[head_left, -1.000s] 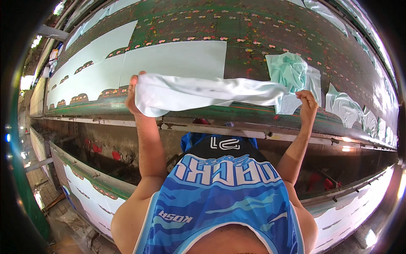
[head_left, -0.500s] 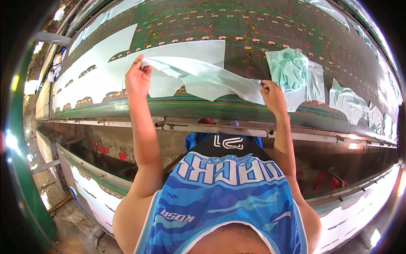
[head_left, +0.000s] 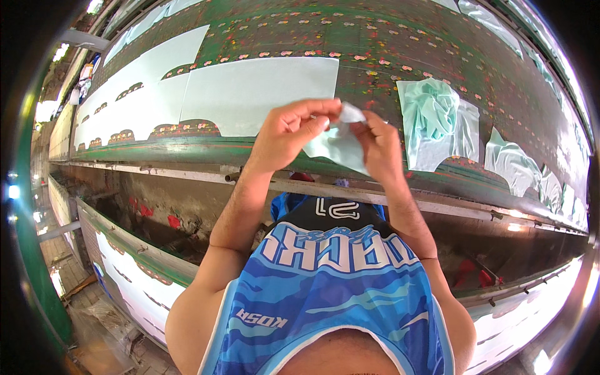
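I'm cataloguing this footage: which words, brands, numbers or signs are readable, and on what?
I won't copy them out, only locate them.
Sleeveless blue jersey: large white lettering, blue script over it.
Its black panel: a white number.
Its upper chest: small white lettering, a logo.
Table motifs: too small to read.

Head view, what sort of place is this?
Probably a fabric-printing workshop: a long dark-green table with rows of small colourful marks, pale-mint fabric panels flat on it, and a crumpled mint-green cloth bundle.

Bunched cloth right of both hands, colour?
The bunched cloth is pale mint green, best seen in the head view.
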`<state>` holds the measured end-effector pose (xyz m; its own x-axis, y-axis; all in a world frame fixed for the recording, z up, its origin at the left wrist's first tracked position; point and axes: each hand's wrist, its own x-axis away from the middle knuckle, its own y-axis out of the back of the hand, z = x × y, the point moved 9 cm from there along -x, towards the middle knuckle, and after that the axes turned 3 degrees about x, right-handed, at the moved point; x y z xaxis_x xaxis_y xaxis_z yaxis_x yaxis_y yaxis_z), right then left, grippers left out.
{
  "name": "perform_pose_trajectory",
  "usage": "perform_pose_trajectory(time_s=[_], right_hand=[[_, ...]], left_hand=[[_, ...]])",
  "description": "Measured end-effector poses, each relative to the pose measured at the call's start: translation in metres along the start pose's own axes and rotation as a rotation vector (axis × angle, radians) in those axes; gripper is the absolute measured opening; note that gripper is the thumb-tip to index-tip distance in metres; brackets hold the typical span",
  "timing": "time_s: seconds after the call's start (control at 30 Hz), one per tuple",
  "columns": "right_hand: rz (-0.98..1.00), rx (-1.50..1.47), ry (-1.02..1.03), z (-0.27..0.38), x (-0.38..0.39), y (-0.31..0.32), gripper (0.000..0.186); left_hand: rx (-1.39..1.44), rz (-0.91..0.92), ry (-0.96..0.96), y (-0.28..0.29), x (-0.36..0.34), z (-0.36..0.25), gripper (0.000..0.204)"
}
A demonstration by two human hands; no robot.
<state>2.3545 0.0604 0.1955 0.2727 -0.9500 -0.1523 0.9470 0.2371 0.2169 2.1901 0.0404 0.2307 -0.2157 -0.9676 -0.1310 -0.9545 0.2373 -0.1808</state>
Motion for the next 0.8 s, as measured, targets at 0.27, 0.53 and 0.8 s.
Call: perform_pose_trajectory(time_s=[0.27, 0.53, 0.8], right_hand=[[-0.102, 0.183, 0.132, 0.086, -0.016, 0.071, 0.024], [-0.208, 0.437, 0.531, 0.196, -0.012, 0.105, 0.013], [-0.632, 0.576, 0.555, 0.245, 0.011, 0.143, 0.019]], left_hand=[[-0.425, 0.206, 0.059, -0.017, -0.035, 0.110, 0.062], [-0.430, 0.285, 0.110, -0.100, -0.040, 0.149, 0.072], [-0.329, -0.014, -0.217, -0.086, -0.039, 0.105, 0.040]])
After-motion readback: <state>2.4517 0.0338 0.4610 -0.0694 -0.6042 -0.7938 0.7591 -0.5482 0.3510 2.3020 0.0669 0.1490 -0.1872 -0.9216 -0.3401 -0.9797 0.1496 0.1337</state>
